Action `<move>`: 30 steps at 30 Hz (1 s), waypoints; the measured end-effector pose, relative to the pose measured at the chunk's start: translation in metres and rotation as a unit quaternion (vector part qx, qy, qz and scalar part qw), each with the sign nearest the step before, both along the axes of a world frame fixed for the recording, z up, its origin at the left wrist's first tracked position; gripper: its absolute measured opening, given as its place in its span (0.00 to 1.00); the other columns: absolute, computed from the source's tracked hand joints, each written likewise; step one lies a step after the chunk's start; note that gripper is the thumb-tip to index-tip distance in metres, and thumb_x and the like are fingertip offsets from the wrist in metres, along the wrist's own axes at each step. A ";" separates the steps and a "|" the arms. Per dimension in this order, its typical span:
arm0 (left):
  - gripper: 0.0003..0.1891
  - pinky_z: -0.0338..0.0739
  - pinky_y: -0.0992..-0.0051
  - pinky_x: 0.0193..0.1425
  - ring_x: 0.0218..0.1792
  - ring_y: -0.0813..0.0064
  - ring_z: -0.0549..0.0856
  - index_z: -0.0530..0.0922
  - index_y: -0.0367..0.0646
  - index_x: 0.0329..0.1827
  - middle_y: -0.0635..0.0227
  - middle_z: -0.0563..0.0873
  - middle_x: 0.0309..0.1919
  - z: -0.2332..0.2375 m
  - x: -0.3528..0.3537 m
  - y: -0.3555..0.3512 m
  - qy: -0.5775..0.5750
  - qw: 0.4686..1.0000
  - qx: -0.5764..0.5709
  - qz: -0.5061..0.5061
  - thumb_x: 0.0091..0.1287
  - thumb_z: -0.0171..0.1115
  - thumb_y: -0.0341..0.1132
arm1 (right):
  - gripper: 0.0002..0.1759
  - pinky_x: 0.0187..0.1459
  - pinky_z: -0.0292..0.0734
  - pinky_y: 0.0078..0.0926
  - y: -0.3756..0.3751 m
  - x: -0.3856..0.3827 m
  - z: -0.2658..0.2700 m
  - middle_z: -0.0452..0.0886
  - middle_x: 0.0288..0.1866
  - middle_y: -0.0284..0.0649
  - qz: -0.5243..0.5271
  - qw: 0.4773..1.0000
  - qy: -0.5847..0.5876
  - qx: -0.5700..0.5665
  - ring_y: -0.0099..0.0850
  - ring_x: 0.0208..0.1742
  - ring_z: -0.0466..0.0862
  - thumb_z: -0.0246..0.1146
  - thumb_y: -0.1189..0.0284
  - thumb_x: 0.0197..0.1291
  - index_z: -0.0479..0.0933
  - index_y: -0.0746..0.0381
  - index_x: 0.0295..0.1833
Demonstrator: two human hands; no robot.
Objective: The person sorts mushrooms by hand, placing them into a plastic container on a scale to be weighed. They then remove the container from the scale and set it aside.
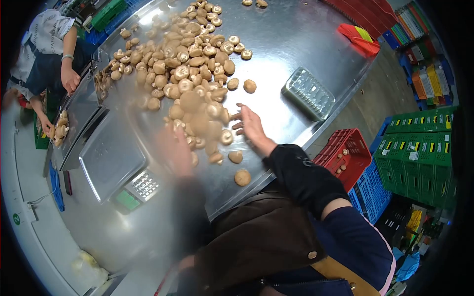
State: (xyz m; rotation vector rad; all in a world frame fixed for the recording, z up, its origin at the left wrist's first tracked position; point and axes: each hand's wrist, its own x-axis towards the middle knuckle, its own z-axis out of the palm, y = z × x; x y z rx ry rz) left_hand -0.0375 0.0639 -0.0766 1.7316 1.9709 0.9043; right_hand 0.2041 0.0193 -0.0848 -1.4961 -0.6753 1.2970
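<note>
A large heap of brown mushrooms [185, 64] lies spread over a steel table [291, 39]. My right hand [251, 126] is flat and open at the heap's near right edge, fingers pointing toward the mushrooms, holding nothing. My left hand [177, 150] is blurred by motion at the heap's near left edge, just above a few mushrooms; whether it holds anything cannot be seen. Loose mushrooms [242, 177] lie near the table's front edge.
A digital scale [111, 155] with keypad sits left of my hands. A clear plastic tray [308, 92] lies to the right. Another person [49, 49] works at the far left. Red [345, 153], blue and green crates [419, 148] stand on the floor at right.
</note>
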 end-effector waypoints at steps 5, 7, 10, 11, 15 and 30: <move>0.28 0.59 0.57 0.74 0.72 0.46 0.65 0.73 0.45 0.69 0.44 0.65 0.71 0.014 0.021 -0.015 0.017 0.999 0.009 -0.051 0.70 0.61 0.49 | 0.27 0.60 0.74 0.31 0.024 -0.059 -0.035 0.82 0.55 0.46 0.043 0.992 -0.106 0.055 0.37 0.55 0.81 0.42 0.56 0.79 0.74 0.64 0.64; 0.32 0.54 0.51 0.75 0.73 0.47 0.65 0.69 0.45 0.73 0.44 0.64 0.72 0.019 0.032 -0.024 0.069 0.997 0.008 -0.043 0.69 0.62 0.49 | 0.25 0.62 0.70 0.34 0.028 -0.071 -0.018 0.82 0.54 0.46 0.027 0.995 -0.078 0.064 0.42 0.56 0.80 0.43 0.56 0.79 0.76 0.65 0.58; 0.34 0.51 0.47 0.75 0.73 0.47 0.64 0.65 0.46 0.75 0.46 0.63 0.73 0.033 0.043 -0.034 0.041 0.998 0.036 -0.039 0.69 0.62 0.49 | 0.26 0.62 0.71 0.32 0.029 -0.072 -0.025 0.82 0.56 0.48 0.009 0.997 -0.057 0.058 0.39 0.57 0.80 0.43 0.57 0.79 0.74 0.66 0.62; 0.33 0.52 0.51 0.76 0.74 0.47 0.63 0.64 0.43 0.75 0.46 0.62 0.74 0.039 0.042 -0.037 0.052 0.997 0.014 -0.047 0.70 0.62 0.45 | 0.27 0.64 0.69 0.30 0.024 -0.066 -0.026 0.81 0.60 0.47 0.026 0.999 -0.036 0.022 0.36 0.61 0.78 0.43 0.57 0.79 0.72 0.67 0.67; 0.31 0.53 0.59 0.78 0.75 0.52 0.63 0.62 0.38 0.75 0.48 0.64 0.74 0.054 0.032 -0.045 -0.143 0.985 0.018 -0.098 0.71 0.58 0.37 | 0.29 0.66 0.68 0.27 0.013 -0.060 -0.052 0.77 0.66 0.43 -0.012 0.997 0.077 0.000 0.31 0.64 0.76 0.46 0.56 0.79 0.69 0.68 0.70; 0.28 0.52 0.65 0.79 0.76 0.62 0.62 0.63 0.34 0.75 0.55 0.66 0.74 0.062 0.001 -0.051 -0.330 0.941 0.004 -0.073 0.79 0.42 0.43 | 0.27 0.58 0.80 0.32 0.005 -0.028 -0.002 0.77 0.62 0.46 -0.020 0.975 0.219 0.029 0.31 0.57 0.82 0.45 0.56 0.79 0.65 0.67 0.69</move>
